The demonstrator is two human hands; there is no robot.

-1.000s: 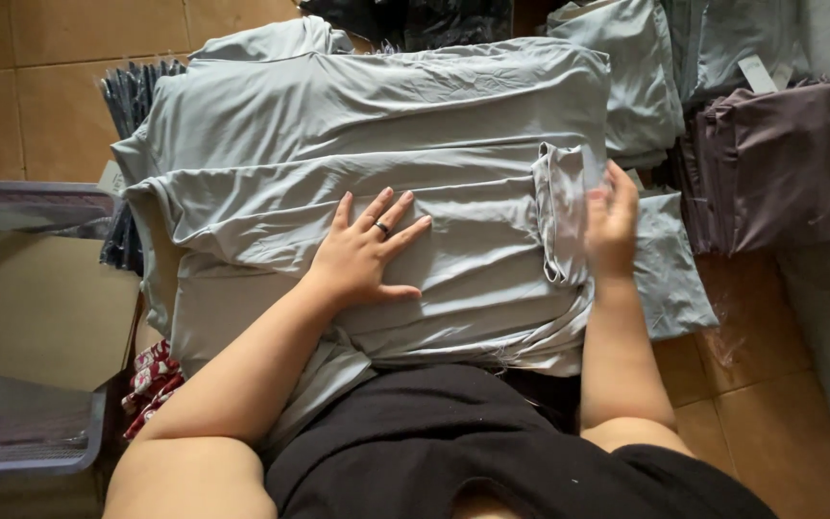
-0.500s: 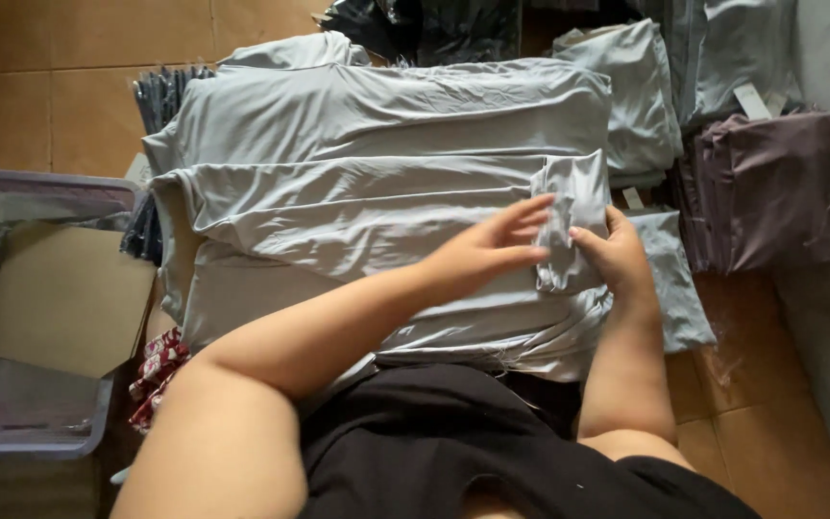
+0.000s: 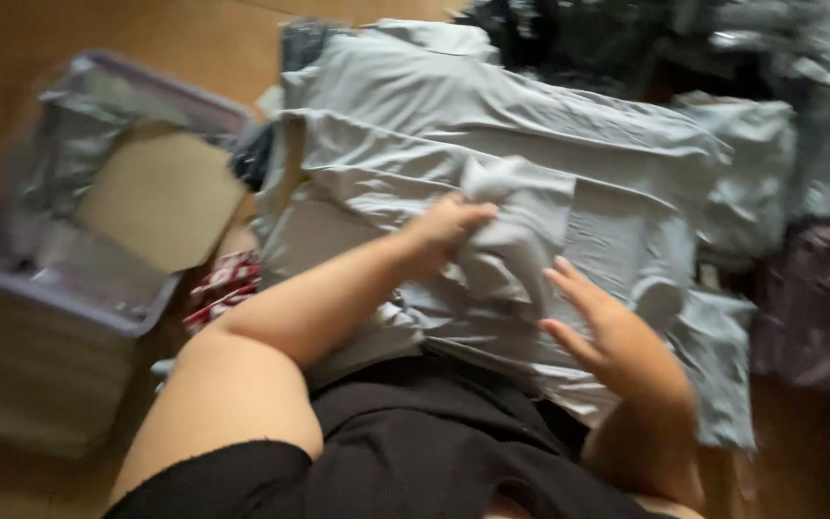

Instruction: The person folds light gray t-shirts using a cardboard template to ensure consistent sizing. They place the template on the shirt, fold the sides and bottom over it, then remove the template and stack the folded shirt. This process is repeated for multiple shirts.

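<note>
- One pale grey-blue garment (image 3: 492, 163) lies spread on the floor in front of the person, folded into long layers; the picture is blurred, so whether more than one piece makes up this stack cannot be told.
- One bunched flap of the same cloth (image 3: 516, 240) stands up from the middle of the garment.
- One clear plastic bin (image 3: 60, 279) sits to the left on the brown floor, with one flat piece of tan cardboard (image 3: 151, 197) lying in it.
- One red-and-white patterned packet (image 3: 223, 284) lies between the bin and the garment.
- One dark purple bundle (image 3: 818, 298) lies at the right edge, and a heap of dark clothes (image 3: 617, 43) sits beyond the garment; their number cannot be counted.
- The left hand (image 3: 449, 226) is closed, its fingers pinching the edge of the bunched flap and lifting it.
- The right hand (image 3: 607, 332) is open, fingers stretched and slightly spread, just beside the flap; touching or not cannot be told through the blur.
</note>
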